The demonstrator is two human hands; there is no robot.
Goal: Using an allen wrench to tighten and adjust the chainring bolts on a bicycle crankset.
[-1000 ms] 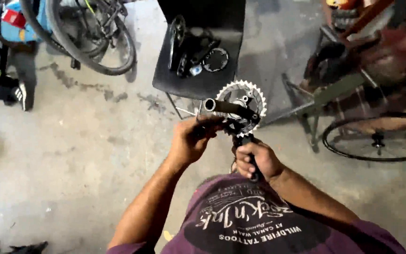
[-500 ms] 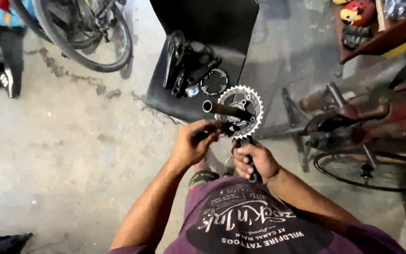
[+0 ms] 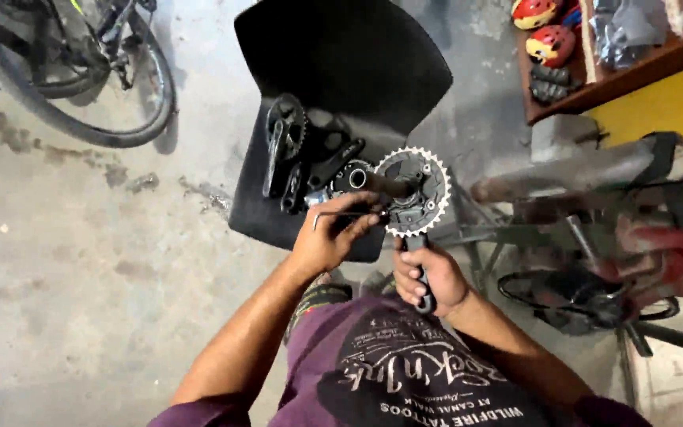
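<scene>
My right hand (image 3: 426,277) grips the black crank arm of a bicycle crankset, holding it upright in front of my chest. Its silver toothed chainring (image 3: 414,190) faces me, with a dark spindle sticking out toward the left. My left hand (image 3: 332,236) holds a thin L-shaped hex key (image 3: 340,215) whose tip meets the chainring near a bolt. Both hands hover above the front edge of a black plastic chair (image 3: 341,59).
On the chair seat lie another black crankset (image 3: 284,141), a crank arm and small rings. A bicycle wheel (image 3: 65,95) stands at the upper left on the concrete floor. A bike on a stand (image 3: 594,229) is at the right, under a wooden shelf (image 3: 618,71) with helmets.
The view has shifted so the chair sits more central. My left hand has slid off the spindle and now holds the hex key against the chainring. My right hand keeps its grip.
</scene>
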